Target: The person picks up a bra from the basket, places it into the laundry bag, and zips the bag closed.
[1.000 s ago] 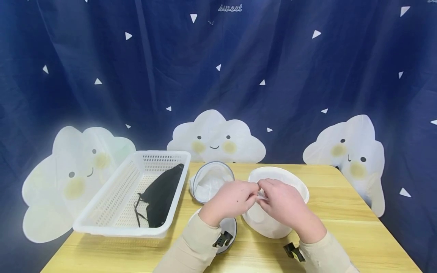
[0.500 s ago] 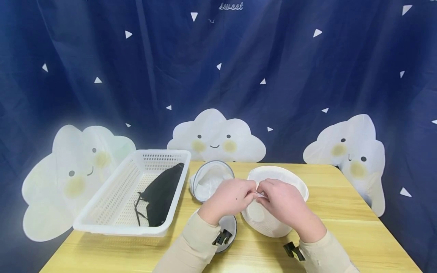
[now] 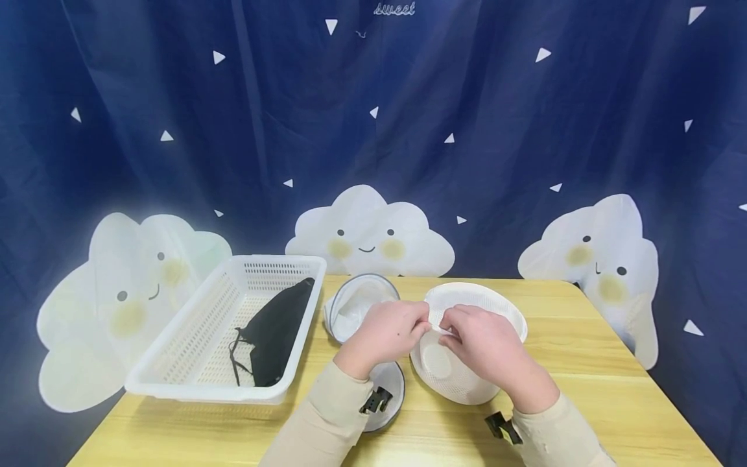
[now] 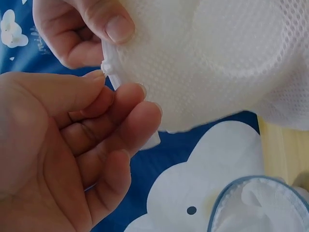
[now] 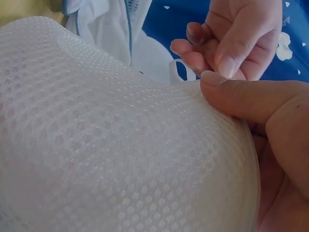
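A white mesh laundry bag [image 3: 452, 379], rounded and puffed out, stands up off the table between the two hands. My right hand [image 3: 484, 337] grips its edge, the thumb pressed on the mesh [image 5: 120, 145] in the right wrist view. At the same edge, my left hand [image 3: 388, 331] pinches with thumb and forefinger close to a small white zipper slider [image 4: 107, 67]; the fingertips partly hide what lies between them. A white strip pokes out below the left fingers. The bag's far side is out of sight.
On the left, a white slotted basket [image 3: 201, 391] holds a black cloth item [image 3: 283, 334] with thin straps. A white bag with a grey-blue rim [image 3: 356, 311] stands behind my left hand; a similar rimmed one [image 3: 391, 389] lies partly under my left forearm.
My left hand has drawn back to the left, away from the right hand, opening a gap along the bag's edge. The right hand keeps nearly the same place.
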Action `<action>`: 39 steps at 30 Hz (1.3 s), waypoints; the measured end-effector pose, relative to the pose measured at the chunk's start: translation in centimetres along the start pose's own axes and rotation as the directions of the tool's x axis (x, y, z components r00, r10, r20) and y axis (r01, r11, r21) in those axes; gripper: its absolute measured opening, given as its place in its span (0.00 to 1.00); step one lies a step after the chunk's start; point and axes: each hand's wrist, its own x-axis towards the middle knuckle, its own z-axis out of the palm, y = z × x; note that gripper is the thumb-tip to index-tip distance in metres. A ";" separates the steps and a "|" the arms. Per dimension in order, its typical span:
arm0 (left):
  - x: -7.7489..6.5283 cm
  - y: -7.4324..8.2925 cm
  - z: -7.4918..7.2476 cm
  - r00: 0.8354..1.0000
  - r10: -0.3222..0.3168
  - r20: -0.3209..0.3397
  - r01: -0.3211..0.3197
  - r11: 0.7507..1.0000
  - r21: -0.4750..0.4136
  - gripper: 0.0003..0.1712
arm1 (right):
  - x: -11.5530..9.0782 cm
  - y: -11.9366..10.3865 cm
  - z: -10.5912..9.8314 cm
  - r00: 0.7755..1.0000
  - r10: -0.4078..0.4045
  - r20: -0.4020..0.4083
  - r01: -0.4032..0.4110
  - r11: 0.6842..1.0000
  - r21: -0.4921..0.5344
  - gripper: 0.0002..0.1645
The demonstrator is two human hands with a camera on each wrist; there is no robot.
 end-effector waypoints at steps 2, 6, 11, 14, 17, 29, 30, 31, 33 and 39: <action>0.0 -0.2 0.0 1.000 -0.002 -0.008 0.002 1.000 -0.002 0.17 | 0.0 0.0 0.0 1.000 0.000 0.001 0.000 1.000 -0.001 0.19; -0.1 -0.5 0.0 1.000 0.010 -0.021 -0.010 1.000 -0.009 0.18 | 0.1 0.1 0.1 1.000 -0.001 0.006 0.000 1.000 0.003 0.20; -0.1 -0.6 -0.1 1.000 0.018 -0.020 -0.018 1.000 -0.017 0.17 | 0.1 0.1 0.1 1.000 -0.001 0.006 0.001 1.000 0.011 0.19; -0.2 -0.6 -0.3 1.000 0.013 0.004 -0.013 0.999 -0.029 0.14 | 0.2 0.1 0.2 1.000 -0.002 0.009 0.002 1.000 0.008 0.18; -0.2 -0.5 -0.5 0.999 0.007 0.048 -0.005 0.999 -0.043 0.12 | 0.2 0.1 0.4 1.000 0.001 0.019 -0.001 1.000 -0.001 0.17; -0.2 0.3 -0.1 0.992 0.025 0.120 -0.020 0.999 -0.043 0.15 | -0.1 -0.6 1.3 1.000 0.007 0.008 -0.007 1.000 -0.019 0.16; -0.2 0.3 -0.1 0.993 0.024 0.119 -0.019 0.999 -0.044 0.15 | -0.1 -0.6 1.4 1.000 0.005 -0.002 -0.005 1.000 -0.022 0.17; -0.2 0.3 -0.1 0.993 0.023 0.119 -0.018 0.999 -0.046 0.15 | -0.1 -0.5 1.4 1.000 0.004 -0.011 -0.004 1.000 -0.025 0.17; -0.2 0.3 -0.2 0.993 0.021 0.117 -0.015 0.999 -0.046 0.15 | -0.1 -0.5 1.4 1.000 0.004 -0.019 -0.004 1.000 -0.027 0.18; -0.1 0.1 -0.4 0.996 0.011 0.094 -0.006 0.999 -0.045 0.15 | 0.0 -0.3 1.0 1.000 0.003 -0.023 -0.003 1.000 -0.014 0.19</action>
